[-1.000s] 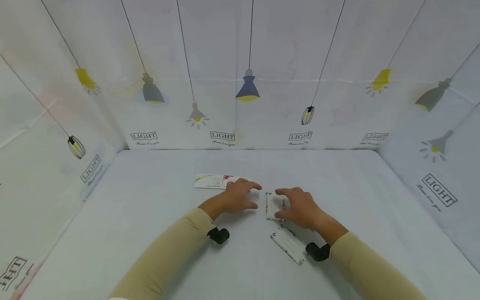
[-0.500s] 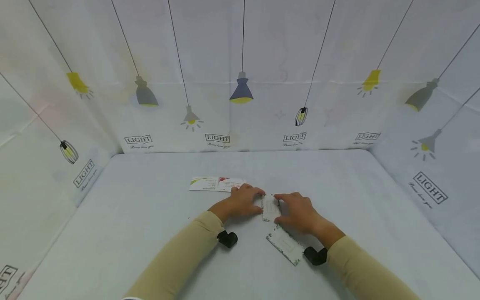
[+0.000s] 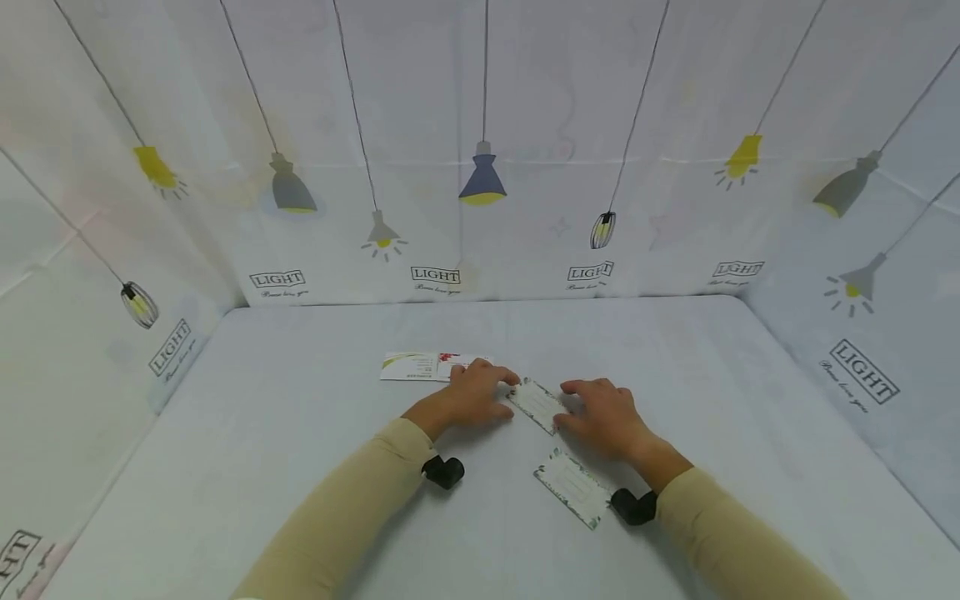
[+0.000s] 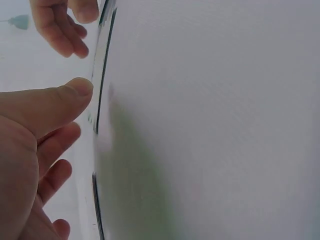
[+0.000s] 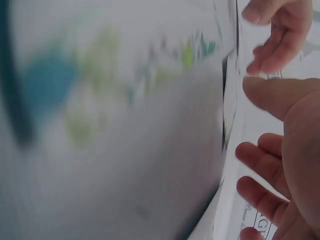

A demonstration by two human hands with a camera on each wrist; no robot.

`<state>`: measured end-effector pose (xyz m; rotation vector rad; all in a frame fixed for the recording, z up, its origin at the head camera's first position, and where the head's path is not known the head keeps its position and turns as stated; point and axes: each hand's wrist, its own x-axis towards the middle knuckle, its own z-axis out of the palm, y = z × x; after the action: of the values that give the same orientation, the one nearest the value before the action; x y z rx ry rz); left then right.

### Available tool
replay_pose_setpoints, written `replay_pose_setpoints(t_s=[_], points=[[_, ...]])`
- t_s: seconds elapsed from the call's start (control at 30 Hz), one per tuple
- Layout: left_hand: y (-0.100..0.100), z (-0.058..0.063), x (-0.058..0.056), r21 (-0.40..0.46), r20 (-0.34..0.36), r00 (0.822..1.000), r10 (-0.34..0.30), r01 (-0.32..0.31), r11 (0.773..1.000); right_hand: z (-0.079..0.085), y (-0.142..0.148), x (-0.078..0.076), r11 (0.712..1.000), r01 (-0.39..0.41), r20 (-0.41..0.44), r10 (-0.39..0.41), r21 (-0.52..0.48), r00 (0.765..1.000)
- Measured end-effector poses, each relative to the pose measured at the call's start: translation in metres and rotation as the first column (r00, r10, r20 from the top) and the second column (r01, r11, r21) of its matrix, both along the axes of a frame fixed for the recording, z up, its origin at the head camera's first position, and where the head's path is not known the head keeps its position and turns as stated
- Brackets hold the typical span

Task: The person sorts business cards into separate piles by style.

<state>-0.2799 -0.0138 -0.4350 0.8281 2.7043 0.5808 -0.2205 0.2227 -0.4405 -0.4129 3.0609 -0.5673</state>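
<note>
A small white card with a leafy green border (image 3: 538, 406) lies aslant on the table between the two hands. My left hand (image 3: 474, 396) is at its left end, fingers loosely bent and thumb apart from them. On the other side, my right hand (image 3: 606, 421) has its thumb near the card's lower right end. Whether either hand touches the card is hard to tell. Both wrist views show spread thumbs and fingers with nothing gripped, the left thumb (image 4: 75, 95) close beside the card's edge. A second leaf-bordered card (image 3: 573, 487) lies nearer, by the right wrist.
Behind the left hand, a white card with a yellow-green curve (image 3: 408, 365) lies edge to edge with a card with red flowers (image 3: 447, 362), partly hidden by that hand. A white cloth covers the table (image 3: 300, 467). Lamp-printed fabric walls (image 3: 517, 242) stand around it.
The card between the hands has turned from upright to slanting. My left hand moved right to it, then back left a little. The right hand stays close by; the nearer card has not moved.
</note>
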Motion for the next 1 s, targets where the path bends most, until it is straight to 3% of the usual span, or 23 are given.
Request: replay_pose_setpoints(t_s=[0.27, 0.5, 0.7, 1.0], points=[[0.007, -0.002, -0.005, -0.019, -0.002, 1.000, 0.000, 0.000, 1.000, -0.001, -0.011, 0.003, 0.997, -0.034, 0.007, 0.033, 0.064, 0.999], [0.011, 0.000, -0.005, -0.035, -0.013, 1.000, -0.024, 0.024, 0.999, 0.003, -0.002, -0.001, 0.998, -0.062, 0.035, 0.063, -0.033, 0.997], [0.010, -0.003, -0.008, -0.033, -0.058, 0.998, -0.019, 0.017, 0.999, 0.009, 0.002, -0.010, 0.989, -0.092, 0.033, 0.096, -0.113, 0.995], [0.009, -0.004, -0.023, -0.042, -0.141, 0.990, 0.011, -0.017, 0.999, 0.010, 0.001, -0.035, 0.994, -0.063, 0.032, 0.066, -0.085, 0.997]])
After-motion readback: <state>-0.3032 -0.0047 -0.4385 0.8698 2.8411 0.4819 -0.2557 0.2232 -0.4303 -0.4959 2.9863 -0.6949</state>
